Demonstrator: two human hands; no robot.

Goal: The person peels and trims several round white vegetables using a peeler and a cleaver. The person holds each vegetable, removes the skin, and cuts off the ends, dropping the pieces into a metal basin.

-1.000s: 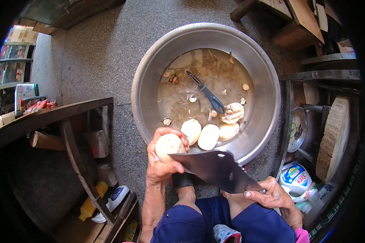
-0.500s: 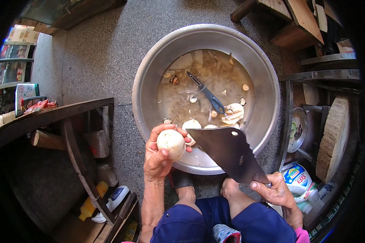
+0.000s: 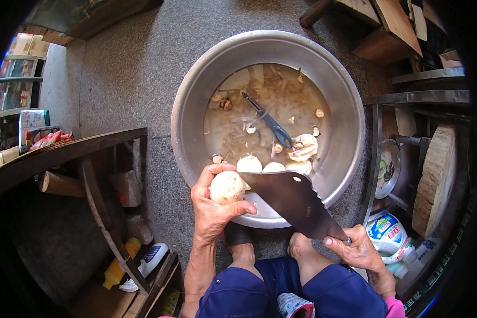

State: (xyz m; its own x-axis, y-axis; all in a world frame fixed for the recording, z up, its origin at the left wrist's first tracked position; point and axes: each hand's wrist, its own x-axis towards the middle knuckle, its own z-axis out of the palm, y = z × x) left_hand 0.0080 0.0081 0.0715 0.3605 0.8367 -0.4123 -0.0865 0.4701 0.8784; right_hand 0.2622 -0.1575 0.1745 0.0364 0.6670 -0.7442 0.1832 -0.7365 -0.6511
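My left hand (image 3: 213,204) is wrapped round a pale, peeled round root vegetable (image 3: 228,187) with brown specks, over the near left rim of a big metal basin (image 3: 199,90). My right hand (image 3: 355,247) grips the handle of a broad dark cleaver (image 3: 294,204), which has a hole and a notched edge. The blade's far corner meets the right side of the vegetable. In the basin's murky water lie peelings, small cut ends and several pale pieces (image 3: 303,147). A blue-handled peeler (image 3: 273,124) rests among them.
A dark low rack (image 3: 98,204) stands on the left, holding a white bottle (image 3: 152,257) and a yellow one (image 3: 123,262). To the right, a metal frame (image 3: 373,159) borders a thick wooden block (image 3: 434,183) and detergent bottles (image 3: 389,233). Wooden stools (image 3: 387,42) stand at far right.
The cleaver has shifted slightly left, its corner now against the vegetable. My left hand has turned the vegetable and moved it slightly right; its thumb now points toward the blade.
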